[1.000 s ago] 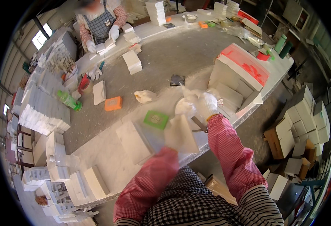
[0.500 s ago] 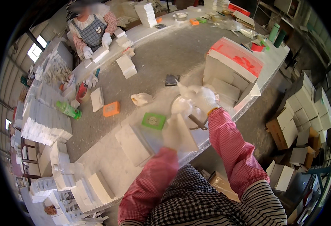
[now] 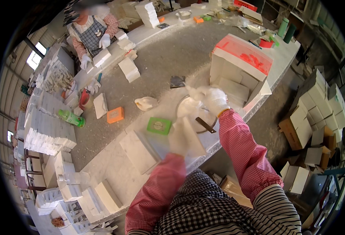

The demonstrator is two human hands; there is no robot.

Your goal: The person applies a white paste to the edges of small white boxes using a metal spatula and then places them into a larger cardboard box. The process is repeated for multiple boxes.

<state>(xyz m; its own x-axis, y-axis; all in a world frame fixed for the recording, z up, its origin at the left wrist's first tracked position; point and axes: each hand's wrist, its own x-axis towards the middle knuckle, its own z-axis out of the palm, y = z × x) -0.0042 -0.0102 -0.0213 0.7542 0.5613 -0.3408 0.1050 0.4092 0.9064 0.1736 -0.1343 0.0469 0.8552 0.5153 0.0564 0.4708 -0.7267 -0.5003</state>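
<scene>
My left hand [image 3: 178, 141], gloved in white and smeared by motion, grips a tilted white slab [image 3: 192, 136] near the table's front edge. My right hand [image 3: 216, 100], also in a white glove, is closed with a blurred white shape [image 3: 196, 93] at its fingers; I cannot make out what that is. Just below it stands a round bowl [image 3: 180, 105] of white powder, with a dark flat metal strip [image 3: 205, 125] lying across its near rim. A green block [image 3: 159, 125] lies beyond the slab, and a larger pale slab [image 3: 138, 150] rests left of it.
An open carton with a red-marked top [image 3: 241, 58] stands at the right. An orange block [image 3: 115, 114], a crumpled white piece [image 3: 146, 103] and a green bottle [image 3: 71, 118] lie leftward. Stacked slabs [image 3: 49, 121] line the left. Across the table, a co-worker [image 3: 92, 35] handles a white block.
The dark strip on the bowl lies at a different angle. The white shape by my right hand has shifted off the black square. The co-worker has raised one hand off the block.
</scene>
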